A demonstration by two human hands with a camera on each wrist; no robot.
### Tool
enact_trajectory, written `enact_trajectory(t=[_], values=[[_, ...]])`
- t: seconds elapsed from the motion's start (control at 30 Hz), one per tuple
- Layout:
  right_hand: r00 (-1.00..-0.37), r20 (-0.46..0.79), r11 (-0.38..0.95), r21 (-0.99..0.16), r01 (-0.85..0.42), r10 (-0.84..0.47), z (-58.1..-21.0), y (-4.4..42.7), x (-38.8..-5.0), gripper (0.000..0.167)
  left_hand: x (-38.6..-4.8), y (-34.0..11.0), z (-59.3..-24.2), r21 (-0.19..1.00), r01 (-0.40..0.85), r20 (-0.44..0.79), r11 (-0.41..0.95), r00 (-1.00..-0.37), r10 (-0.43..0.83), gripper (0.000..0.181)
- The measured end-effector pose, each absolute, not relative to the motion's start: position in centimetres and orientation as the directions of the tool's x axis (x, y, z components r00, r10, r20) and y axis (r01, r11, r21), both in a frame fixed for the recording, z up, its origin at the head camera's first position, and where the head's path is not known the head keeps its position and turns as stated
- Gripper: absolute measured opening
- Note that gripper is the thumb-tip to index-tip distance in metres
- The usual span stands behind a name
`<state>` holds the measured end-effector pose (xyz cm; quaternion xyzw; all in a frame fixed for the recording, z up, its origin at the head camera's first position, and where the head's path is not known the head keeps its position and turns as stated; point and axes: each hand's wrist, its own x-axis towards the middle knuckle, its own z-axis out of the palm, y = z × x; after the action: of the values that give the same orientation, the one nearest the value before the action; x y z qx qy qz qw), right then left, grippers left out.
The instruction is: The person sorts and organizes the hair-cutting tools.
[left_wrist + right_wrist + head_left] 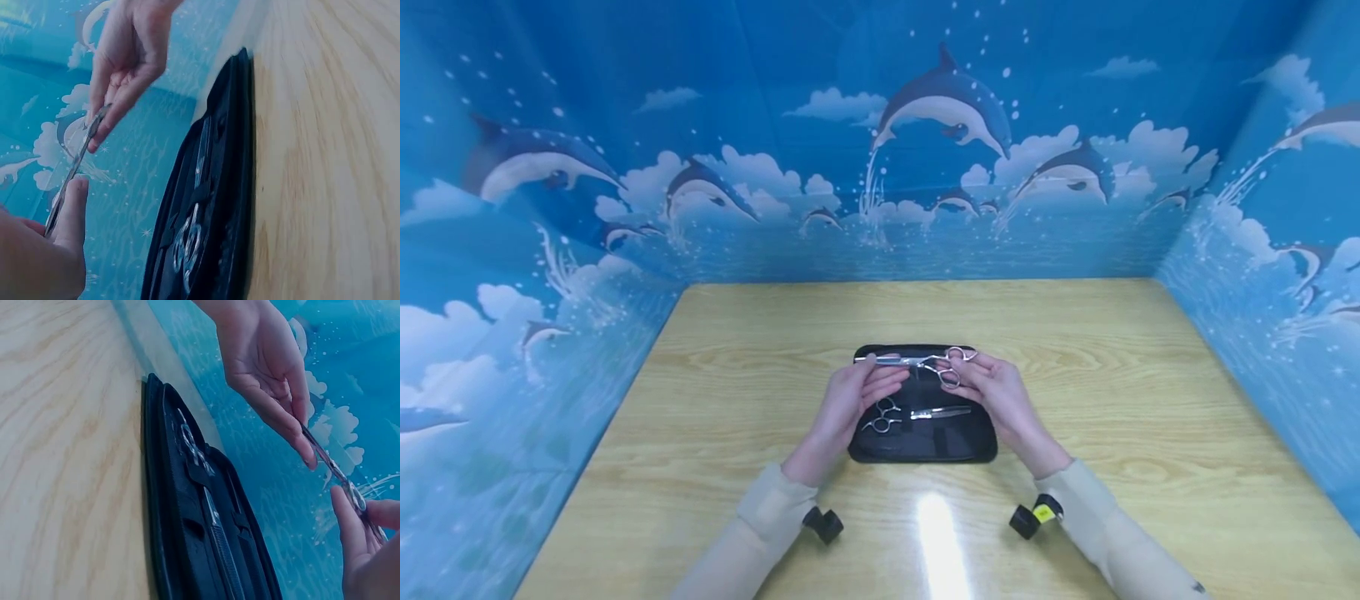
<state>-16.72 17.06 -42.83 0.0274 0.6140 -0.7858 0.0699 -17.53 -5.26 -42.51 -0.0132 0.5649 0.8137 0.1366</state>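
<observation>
Both hands hold a pair of silver scissors (904,362) level above an open black case (951,443). The left hand (850,398) pinches the blade end between thumb and fingers. At the finger rings, the right hand (1000,398) grips with thumb and fingers. In the right wrist view the scissors (334,467) slant between the two hands, raised off the case (164,550). A second pair with a toothed blade (222,550) lies in the case, its rings (882,423) toward the left, held under a dark strap.
The case lies on a light wood table (737,350). Blue sheeting with dolphins (947,108) stands behind the table and on both sides. A dark wrist device (823,525) is on the left sleeve, another (1026,521) on the right.
</observation>
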Motion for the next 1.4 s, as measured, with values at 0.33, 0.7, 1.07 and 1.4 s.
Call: enact_trajectory(t=[0.33, 0.7, 1.07, 1.4], values=[[-0.991, -0.116, -0.286, -0.95, 0.129, -0.062, -42.1, 18.6, -16.0, 0.048, -17.5, -5.4, -41.9, 0.997, -0.07, -0.07, 0.012, -0.947, 0.312, 0.047], [-0.988, -0.143, -0.183, -0.971, 0.152, -0.063, -42.2, 25.2, -13.1, 0.051, -17.3, -8.4, -41.9, 0.772, 0.304, 0.112, 0.557, -0.929, 0.352, 0.04], [-0.968, -0.226, -0.056, -0.971, 0.233, -0.106, -43.9, 29.7, -10.3, 0.037, -15.8, -10.0, -43.0, 0.497, 0.424, -0.034, 0.757, -0.862, 0.506, 0.086], [-0.943, -0.312, 0.003, -0.95, 0.314, -0.115, -45.0, 29.0, -9.7, 0.054, -15.9, -10.5, -43.8, 0.507, 0.391, -0.087, 0.768, -0.863, 0.497, 0.089]])
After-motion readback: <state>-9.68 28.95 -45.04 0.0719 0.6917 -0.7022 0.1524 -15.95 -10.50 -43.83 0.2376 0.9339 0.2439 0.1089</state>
